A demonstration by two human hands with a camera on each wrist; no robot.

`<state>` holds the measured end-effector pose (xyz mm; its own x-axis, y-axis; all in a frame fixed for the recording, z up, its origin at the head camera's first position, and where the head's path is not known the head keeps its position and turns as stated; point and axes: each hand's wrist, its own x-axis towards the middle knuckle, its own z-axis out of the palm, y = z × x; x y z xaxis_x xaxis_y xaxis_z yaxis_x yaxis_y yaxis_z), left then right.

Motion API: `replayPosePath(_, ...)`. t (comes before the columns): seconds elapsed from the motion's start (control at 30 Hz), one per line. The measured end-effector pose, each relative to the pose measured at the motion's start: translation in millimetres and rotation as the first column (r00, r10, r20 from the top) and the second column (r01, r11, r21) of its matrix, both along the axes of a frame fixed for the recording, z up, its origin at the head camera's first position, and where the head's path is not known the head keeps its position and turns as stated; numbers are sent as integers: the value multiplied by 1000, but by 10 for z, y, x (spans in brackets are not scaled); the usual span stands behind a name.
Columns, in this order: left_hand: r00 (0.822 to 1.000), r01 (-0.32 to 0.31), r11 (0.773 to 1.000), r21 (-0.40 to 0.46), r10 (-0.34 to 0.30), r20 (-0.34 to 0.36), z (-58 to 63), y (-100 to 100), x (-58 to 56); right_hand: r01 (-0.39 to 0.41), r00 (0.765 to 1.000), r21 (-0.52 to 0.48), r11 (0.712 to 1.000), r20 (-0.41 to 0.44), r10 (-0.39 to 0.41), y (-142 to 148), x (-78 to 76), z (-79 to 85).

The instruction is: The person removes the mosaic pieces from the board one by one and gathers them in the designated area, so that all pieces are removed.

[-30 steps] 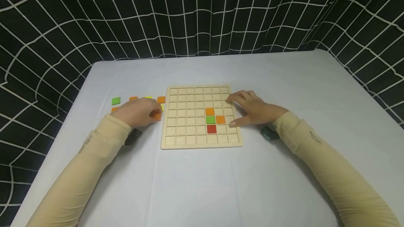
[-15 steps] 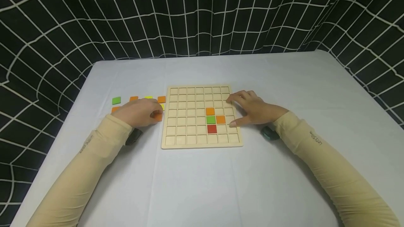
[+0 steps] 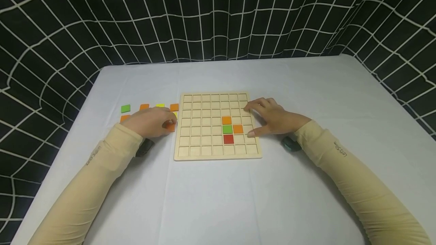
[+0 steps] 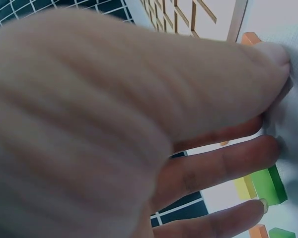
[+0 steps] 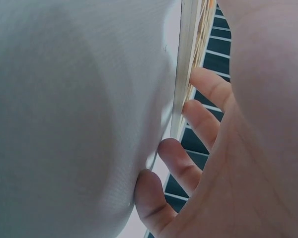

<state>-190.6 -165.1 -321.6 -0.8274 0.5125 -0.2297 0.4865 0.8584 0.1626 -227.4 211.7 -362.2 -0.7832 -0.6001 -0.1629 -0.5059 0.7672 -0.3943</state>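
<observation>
My left hand is beside the board's left edge, pinching an orange square tile between thumb and fingers, low over the cloth. In the left wrist view the thumb covers most of that tile. A wooden grid board lies flat in the middle. Set in its cells are two orange tiles, one being the upper orange tile, a green tile and a red tile. My right hand rests on the board's right edge with fingers spread; the right wrist view shows fingertips along its side.
Around my left hand lie several loose tiles: a green tile, an orange tile, a yellow tile and another orange tile; the hand partly hides some. A white cloth covers the table. Behind hangs a black, white-gridded curtain.
The orange tile at my left fingertips has shifted very slightly toward me. My right hand and the board have stayed in place.
</observation>
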Motion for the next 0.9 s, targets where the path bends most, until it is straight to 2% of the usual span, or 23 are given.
replayPosePath(0.17,998,-47,999,7,47,39,60,-2,14,-22,999,-8,1000,-25,22,9,6,-17)
replayPosePath(0.3,997,-66,998,12,65,35,156,18,37,-26,999,3,1000,-20,27,1,0,-12)
replayPosePath(0.4,999,-25,999,46,24,23,205,74,64,-13,1000,26,1000,-9,14,-16,-26,10)
replayPosePath(0.6,997,77,991,107,-80,21,254,338,54,-8,1000,32,999,0,8,-10,-52,69)
replayPosePath(0.9,982,189,977,100,-190,1,238,862,-144,2,1000,22,1000,17,-3,11,-14,47)
